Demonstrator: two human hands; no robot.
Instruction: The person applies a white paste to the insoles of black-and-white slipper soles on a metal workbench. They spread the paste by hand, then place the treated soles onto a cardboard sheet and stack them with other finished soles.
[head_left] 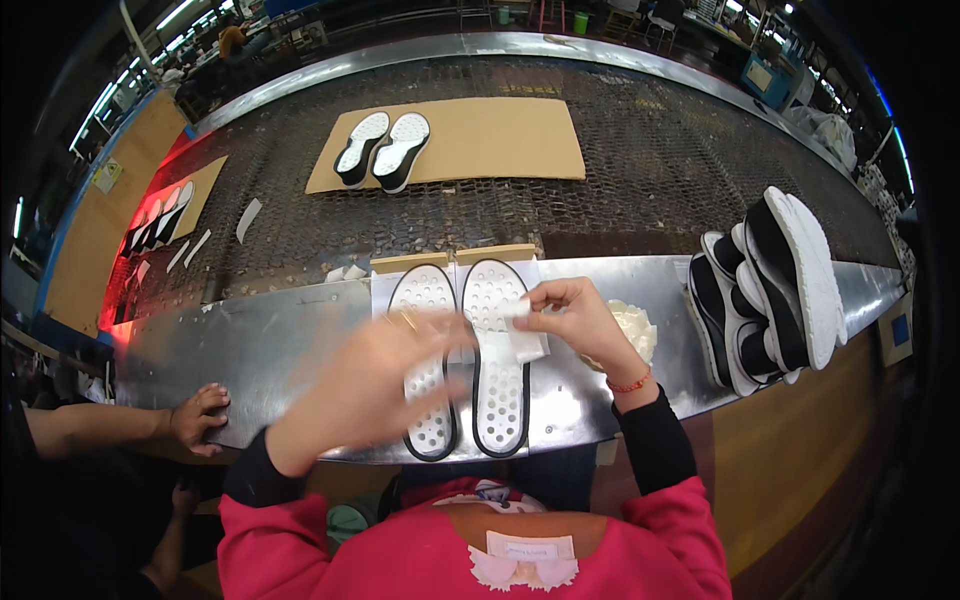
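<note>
Two shoe soles, white with many round holes and dark rims, lie side by side on the metal table edge in front of me. My left hand (375, 370) is over the left sole (431, 430), smeared by motion, so its fingers cannot be read. Between thumb and fingers my right hand (575, 315) pinches a thin, whitish, partly see-through strip (527, 345) above the right sole (498, 400). Part of the left sole is hidden under my left hand. A cream-coloured crumpled pile (630, 335) sits just right of my right hand.
Black-and-white soles (790, 290) are stacked at the right. Beyond the metal edge, a mesh conveyor carries a cardboard sheet (500, 140) with two soles (400, 150). More soles (160, 215) stand under red light at the left. Another person's hand (200, 418) rests on the table edge.
</note>
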